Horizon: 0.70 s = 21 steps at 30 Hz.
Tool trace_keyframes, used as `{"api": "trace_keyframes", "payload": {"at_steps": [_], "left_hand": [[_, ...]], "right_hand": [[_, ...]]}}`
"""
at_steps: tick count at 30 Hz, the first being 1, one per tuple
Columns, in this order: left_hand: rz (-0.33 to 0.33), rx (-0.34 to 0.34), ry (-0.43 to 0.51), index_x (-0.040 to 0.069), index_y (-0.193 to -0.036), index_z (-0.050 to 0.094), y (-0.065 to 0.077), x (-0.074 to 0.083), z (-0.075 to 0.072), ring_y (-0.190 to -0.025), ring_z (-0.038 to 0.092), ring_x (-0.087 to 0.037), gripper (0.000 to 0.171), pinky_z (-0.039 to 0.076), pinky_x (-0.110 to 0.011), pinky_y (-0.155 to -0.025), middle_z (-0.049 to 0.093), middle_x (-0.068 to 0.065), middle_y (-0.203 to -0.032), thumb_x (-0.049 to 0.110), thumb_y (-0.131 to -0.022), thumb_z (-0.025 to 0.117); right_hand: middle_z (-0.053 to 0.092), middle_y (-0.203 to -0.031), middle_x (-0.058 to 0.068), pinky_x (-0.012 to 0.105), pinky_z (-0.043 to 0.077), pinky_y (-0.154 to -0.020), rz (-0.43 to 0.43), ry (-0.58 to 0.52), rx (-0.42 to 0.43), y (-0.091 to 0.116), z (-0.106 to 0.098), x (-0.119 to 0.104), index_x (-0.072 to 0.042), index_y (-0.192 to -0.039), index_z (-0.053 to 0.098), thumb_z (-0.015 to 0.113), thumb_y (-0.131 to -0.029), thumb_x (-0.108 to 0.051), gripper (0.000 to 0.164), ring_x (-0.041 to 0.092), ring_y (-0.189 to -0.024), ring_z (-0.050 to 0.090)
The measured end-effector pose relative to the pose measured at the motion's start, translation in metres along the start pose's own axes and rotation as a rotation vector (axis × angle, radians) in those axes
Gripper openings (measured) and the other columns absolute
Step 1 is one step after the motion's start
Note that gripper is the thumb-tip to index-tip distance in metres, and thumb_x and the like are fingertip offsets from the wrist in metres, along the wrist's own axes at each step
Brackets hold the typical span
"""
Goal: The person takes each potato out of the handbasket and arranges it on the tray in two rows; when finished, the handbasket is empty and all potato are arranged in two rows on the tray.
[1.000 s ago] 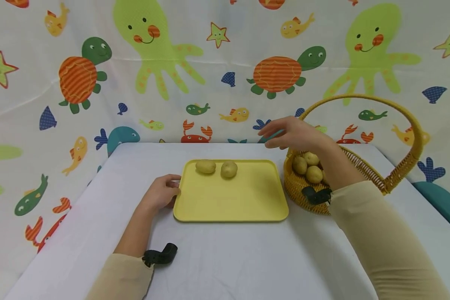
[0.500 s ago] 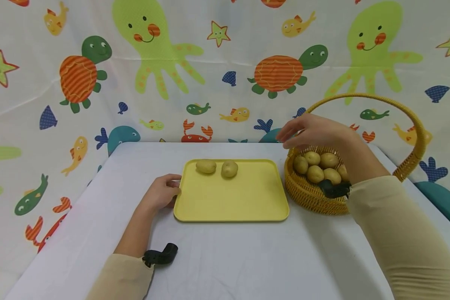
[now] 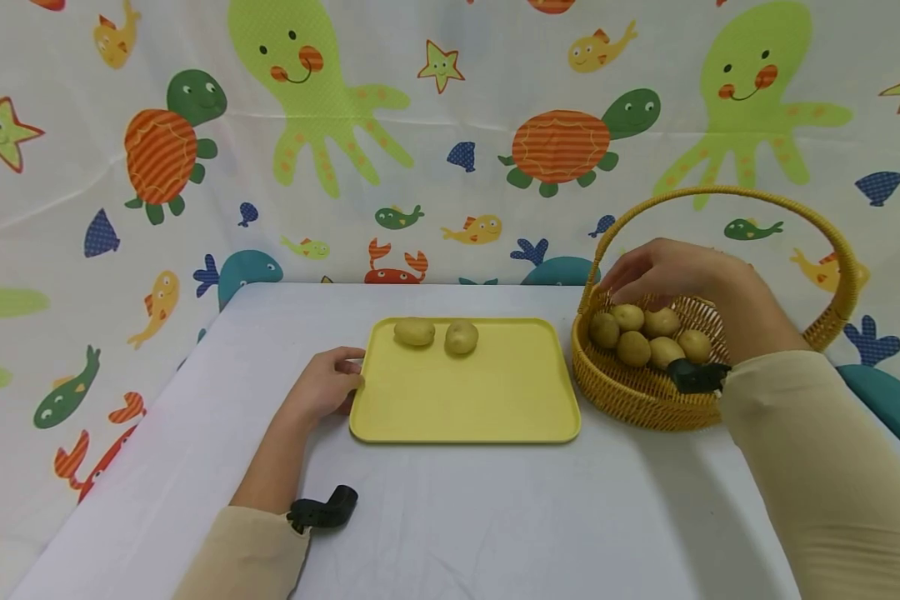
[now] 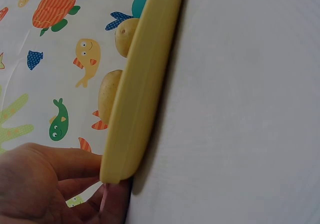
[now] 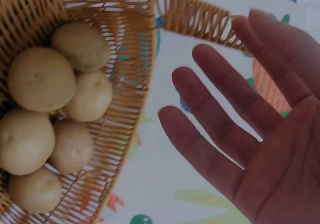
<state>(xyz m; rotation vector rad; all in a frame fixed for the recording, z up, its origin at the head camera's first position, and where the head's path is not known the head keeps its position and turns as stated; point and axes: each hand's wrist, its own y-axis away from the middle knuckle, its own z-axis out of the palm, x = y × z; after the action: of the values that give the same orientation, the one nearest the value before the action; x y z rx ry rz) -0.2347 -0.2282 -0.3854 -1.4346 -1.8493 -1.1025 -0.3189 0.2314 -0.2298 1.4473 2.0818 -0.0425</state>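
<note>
My left hand grips the left edge of a yellow rectangular tray, its fingers around the rim in the left wrist view. Two potatoes lie near the tray's far edge, a longer potato and a rounder potato. On the right my right hand hovers above a wicker basket, under its arched handle. Several potatoes lie in the basket. The right wrist view shows the right fingers spread and slightly bent, holding nothing, apart from the potatoes.
The basket's tall handle arches over the right forearm. Tray and basket stand close side by side on a white-covered table. Behind hangs a white cloth printed with sea animals. Each wrist wears a black camera mount.
My right hand has moved right, from beside the basket to over it, and lower, uncovering more potatoes. The left hand stays at the tray's edge, and the tray has not moved.
</note>
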Motion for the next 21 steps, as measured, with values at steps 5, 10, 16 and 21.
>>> {"api": "trace_keyframes", "payload": {"at_steps": [5, 10, 16, 21], "left_hand": [[0.002, 0.0, 0.003, 0.007, -0.152, 0.048, 0.0, 0.0, 0.0, -0.101, 0.063, -0.026, 0.053, 0.06, -0.029, -0.072, 0.056, -0.018, -0.13, 0.006, -0.1, 0.055], [0.0, -0.001, 0.005, 0.008, -0.152, 0.048, -0.002, -0.001, -0.001, -0.1, 0.063, -0.026, 0.053, 0.06, -0.029, -0.072, 0.056, -0.018, -0.13, 0.006, -0.1, 0.055], [-0.002, -0.005, 0.006, 0.008, -0.152, 0.048, -0.002, 0.0, -0.001, -0.1, 0.063, -0.026, 0.053, 0.06, -0.029, -0.072, 0.056, -0.017, -0.131, 0.008, -0.1, 0.056], [-0.003, -0.003, 0.017, 0.008, -0.152, 0.048, -0.004, -0.001, -0.001, -0.098, 0.064, -0.026, 0.054, 0.06, -0.029, -0.071, 0.057, -0.018, -0.13, 0.007, -0.099, 0.056]], "right_hand": [[0.06, -0.142, 0.024, 0.046, 0.061, -0.087, 0.057, -0.001, 0.023, 0.0, 0.0, 0.011, -0.004, -0.141, 0.06, 0.066, -0.1, -0.032, 0.049, 0.037, -0.121, 0.063], [0.059, -0.137, 0.03, 0.047, 0.061, -0.081, 0.074, 0.039, 0.011, -0.003, 0.002, 0.021, -0.002, -0.138, 0.061, 0.067, -0.097, -0.021, 0.046, 0.042, -0.118, 0.062], [0.053, -0.137, 0.033, 0.049, 0.062, -0.081, 0.119, 0.067, -0.029, -0.01, 0.011, 0.024, 0.0, -0.138, 0.06, 0.068, -0.095, -0.016, 0.047, 0.047, -0.121, 0.057], [0.049, -0.141, 0.035, 0.049, 0.062, -0.082, 0.163, 0.067, -0.062, -0.015, 0.016, 0.024, 0.0, -0.138, 0.06, 0.068, -0.094, -0.015, 0.047, 0.05, -0.128, 0.051]]}}
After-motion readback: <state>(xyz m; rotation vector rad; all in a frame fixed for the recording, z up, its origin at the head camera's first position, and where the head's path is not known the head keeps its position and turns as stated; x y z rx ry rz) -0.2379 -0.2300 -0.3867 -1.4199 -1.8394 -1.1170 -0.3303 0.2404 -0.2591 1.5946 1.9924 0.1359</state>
